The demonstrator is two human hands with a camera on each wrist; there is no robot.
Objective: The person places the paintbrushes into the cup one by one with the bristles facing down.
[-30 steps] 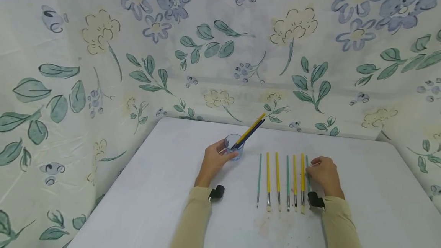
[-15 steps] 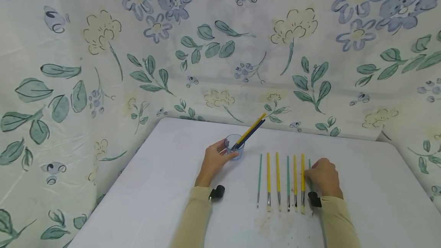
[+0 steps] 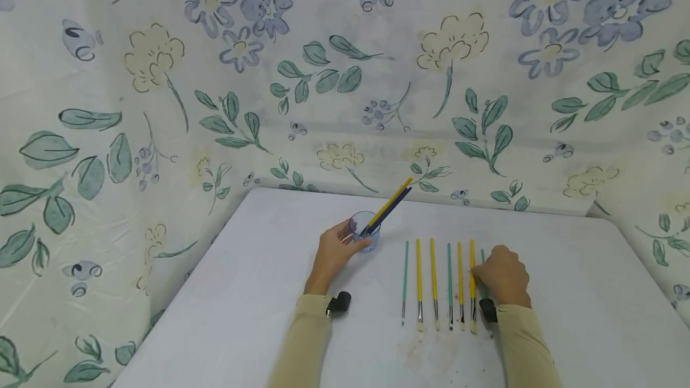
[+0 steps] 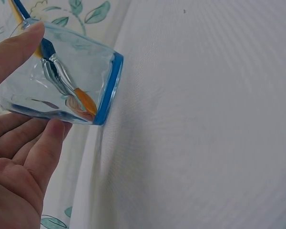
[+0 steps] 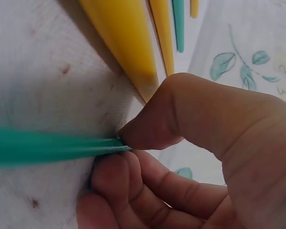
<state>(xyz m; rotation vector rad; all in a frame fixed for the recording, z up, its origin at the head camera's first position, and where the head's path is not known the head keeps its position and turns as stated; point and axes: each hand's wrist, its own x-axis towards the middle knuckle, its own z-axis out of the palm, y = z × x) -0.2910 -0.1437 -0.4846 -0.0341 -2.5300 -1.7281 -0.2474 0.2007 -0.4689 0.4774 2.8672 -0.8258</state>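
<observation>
In the head view my left hand (image 3: 331, 256) holds a clear, blue-tinted glass (image 4: 83, 52) from its left side, thumb across the front. A yellow-handled paintbrush (image 3: 391, 201) and dark blue ones lean out of it to the right, bristles down inside. My right hand (image 3: 505, 274) is at the right end of a row of paintbrushes. Its thumb and fingers pinch a green paintbrush (image 5: 47, 147), seen in the right wrist view. Most of that brush is hidden by the hand in the head view. Just left of the thumb lies a thick yellow paintbrush (image 3: 472, 280).
Several more yellow and green paintbrushes, such as the leftmost green paintbrush (image 3: 406, 274), lie parallel on the white table (image 3: 242, 292), bristles toward me. Reddish smudges (image 3: 415, 349) mark the surface near them. A floral cloth (image 3: 334, 106) hangs behind the table.
My right hand has shifted slightly left and covers more of the green paintbrush, whose bristle end has swung a little right. The left hand and glass stay in place.
</observation>
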